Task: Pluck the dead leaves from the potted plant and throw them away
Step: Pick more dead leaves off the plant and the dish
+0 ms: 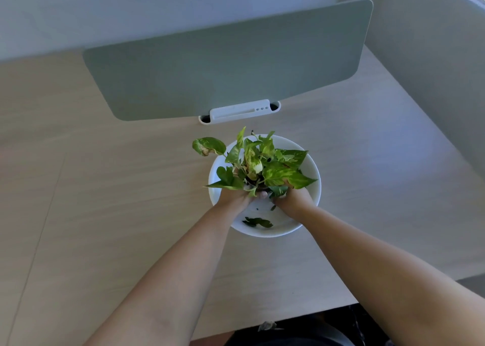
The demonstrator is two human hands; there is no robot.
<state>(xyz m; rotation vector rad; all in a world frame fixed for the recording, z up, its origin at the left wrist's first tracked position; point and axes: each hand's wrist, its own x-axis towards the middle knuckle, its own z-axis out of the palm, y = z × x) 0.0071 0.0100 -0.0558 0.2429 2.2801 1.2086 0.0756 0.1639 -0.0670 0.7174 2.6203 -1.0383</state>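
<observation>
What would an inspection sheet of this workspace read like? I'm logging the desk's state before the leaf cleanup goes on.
Surface: light wood-grain desk, bare around the pot.
Job's things: potted plant in a wide white bowl-shaped pot; one browned, curled leaf sticks out past the rim at upper left; loose dark leaf pieces lie inside the pot's near side.
Clutter: small pale scrap at the desk's near edge, unclear what.
Hands: left hand and right hand both reach into the foliage at the plant's base; the grip is hidden by leaves.
Cables: nothing seen.
Surroundings: grey-green divider panel in a white clip behind the pot; pale walls.
</observation>
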